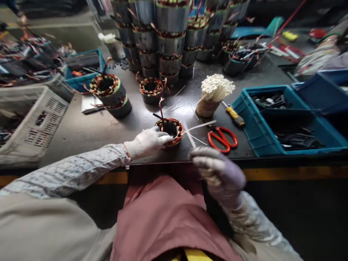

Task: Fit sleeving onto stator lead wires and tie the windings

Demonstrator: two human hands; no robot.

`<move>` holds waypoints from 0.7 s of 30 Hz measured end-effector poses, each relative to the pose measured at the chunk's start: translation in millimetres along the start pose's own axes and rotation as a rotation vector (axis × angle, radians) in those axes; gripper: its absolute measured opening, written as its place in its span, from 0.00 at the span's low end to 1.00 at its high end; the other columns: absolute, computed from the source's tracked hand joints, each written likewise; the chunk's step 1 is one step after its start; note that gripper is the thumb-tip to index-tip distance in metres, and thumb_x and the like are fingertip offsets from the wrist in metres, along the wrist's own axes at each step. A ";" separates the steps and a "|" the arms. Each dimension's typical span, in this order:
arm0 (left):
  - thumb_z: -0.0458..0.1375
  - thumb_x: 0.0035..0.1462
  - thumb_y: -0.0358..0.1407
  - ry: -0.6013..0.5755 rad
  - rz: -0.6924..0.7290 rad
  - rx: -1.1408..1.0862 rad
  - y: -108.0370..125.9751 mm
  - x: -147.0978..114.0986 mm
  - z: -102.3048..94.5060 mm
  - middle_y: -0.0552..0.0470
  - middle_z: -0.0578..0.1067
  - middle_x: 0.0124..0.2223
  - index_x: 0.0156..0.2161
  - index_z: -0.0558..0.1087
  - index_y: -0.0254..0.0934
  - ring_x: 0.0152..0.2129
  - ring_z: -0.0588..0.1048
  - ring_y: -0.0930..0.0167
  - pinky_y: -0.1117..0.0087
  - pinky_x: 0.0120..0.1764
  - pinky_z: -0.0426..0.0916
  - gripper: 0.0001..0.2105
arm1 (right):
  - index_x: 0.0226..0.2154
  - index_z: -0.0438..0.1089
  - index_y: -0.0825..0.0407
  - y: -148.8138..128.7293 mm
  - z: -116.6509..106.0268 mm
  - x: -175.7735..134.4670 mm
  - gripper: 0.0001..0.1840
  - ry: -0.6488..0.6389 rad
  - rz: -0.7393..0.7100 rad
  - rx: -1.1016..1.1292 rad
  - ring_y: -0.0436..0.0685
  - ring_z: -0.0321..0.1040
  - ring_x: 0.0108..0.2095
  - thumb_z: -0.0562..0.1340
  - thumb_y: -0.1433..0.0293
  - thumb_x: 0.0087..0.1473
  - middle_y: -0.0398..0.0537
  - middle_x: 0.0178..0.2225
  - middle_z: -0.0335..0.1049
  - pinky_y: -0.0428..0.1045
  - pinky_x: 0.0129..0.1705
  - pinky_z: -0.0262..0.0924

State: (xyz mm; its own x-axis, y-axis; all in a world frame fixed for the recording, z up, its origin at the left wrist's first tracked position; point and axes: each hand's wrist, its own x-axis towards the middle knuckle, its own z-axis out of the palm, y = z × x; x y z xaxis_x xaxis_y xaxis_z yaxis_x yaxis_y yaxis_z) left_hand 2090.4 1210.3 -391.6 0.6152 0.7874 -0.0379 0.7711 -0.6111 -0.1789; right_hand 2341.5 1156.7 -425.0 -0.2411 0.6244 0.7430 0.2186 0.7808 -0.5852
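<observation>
My left hand [152,140], in a white knit glove, grips the near left rim of a motor stator [178,132] wound with copper wire. A reddish twisted lead stands up from that stator, and its lower part is partly hidden by the glove. To the right, my right hand [217,168] is in a stained, purplish glove, slightly blurred, just off the table edge. Its fingers are pinched on a thin white strip [191,139] that points up toward the stator. Red-handled scissors [222,139] lie just beyond this hand, near other loose white strips.
Stacked stators [171,47] rise at the back. A bundle of white sticks [216,88] stands in a round holder beside a yellow screwdriver [234,115]. Blue bins [251,136] hold black pieces at right; a white crate [51,112] is at left. Another person's arm [317,59] shows far right.
</observation>
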 end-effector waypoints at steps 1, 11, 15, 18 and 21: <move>0.54 0.63 0.34 0.000 -0.026 0.003 5.8 3.4 -0.6 0.53 0.76 0.54 0.58 0.70 0.48 0.46 0.73 0.64 0.69 0.37 0.69 0.19 | 0.41 0.73 0.48 -2.1 11.3 -15.4 0.09 0.000 -0.047 0.038 0.55 0.76 0.41 0.57 0.70 0.63 0.50 0.42 0.77 0.49 0.40 0.73; 0.57 0.60 0.36 0.213 -0.152 -0.015 16.4 11.4 5.5 0.43 0.75 0.54 0.59 0.69 0.39 0.56 0.69 0.58 0.53 0.61 0.59 0.21 | 0.48 0.70 0.48 13.6 37.9 -73.5 0.15 -0.066 -0.023 0.168 0.56 0.73 0.51 0.57 0.76 0.61 0.53 0.46 0.76 0.54 0.53 0.69; 0.58 0.59 0.38 0.167 -0.117 -0.050 12.9 14.1 3.5 0.44 0.76 0.53 0.60 0.68 0.41 0.53 0.70 0.59 0.55 0.60 0.59 0.23 | 0.47 0.70 0.48 13.1 40.8 -68.2 0.14 -0.055 0.025 0.194 0.55 0.74 0.49 0.57 0.76 0.60 0.52 0.45 0.77 0.53 0.52 0.69; 0.57 0.60 0.40 0.174 -0.083 -0.069 10.9 14.8 2.4 0.47 0.76 0.51 0.58 0.70 0.44 0.51 0.71 0.61 0.55 0.60 0.59 0.21 | 0.45 0.71 0.48 12.7 45.4 -66.9 0.12 -0.039 0.066 0.216 0.55 0.75 0.47 0.58 0.76 0.60 0.52 0.43 0.77 0.52 0.50 0.71; 0.57 0.60 0.39 0.147 -0.112 -0.097 9.4 14.1 0.5 0.46 0.76 0.52 0.58 0.70 0.45 0.51 0.70 0.60 0.56 0.55 0.64 0.20 | 0.44 0.71 0.49 10.1 45.8 -69.5 0.12 -0.017 0.101 0.241 0.56 0.75 0.47 0.58 0.76 0.60 0.53 0.43 0.77 0.52 0.49 0.71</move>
State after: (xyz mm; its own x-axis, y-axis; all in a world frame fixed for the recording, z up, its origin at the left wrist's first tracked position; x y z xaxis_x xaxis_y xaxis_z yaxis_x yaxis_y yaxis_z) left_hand 2106.3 1215.7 -394.3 0.5371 0.8346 0.1224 0.8435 -0.5313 -0.0786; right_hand 2317.2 1122.2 -497.4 -0.2454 0.6980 0.6728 0.0108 0.6959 -0.7181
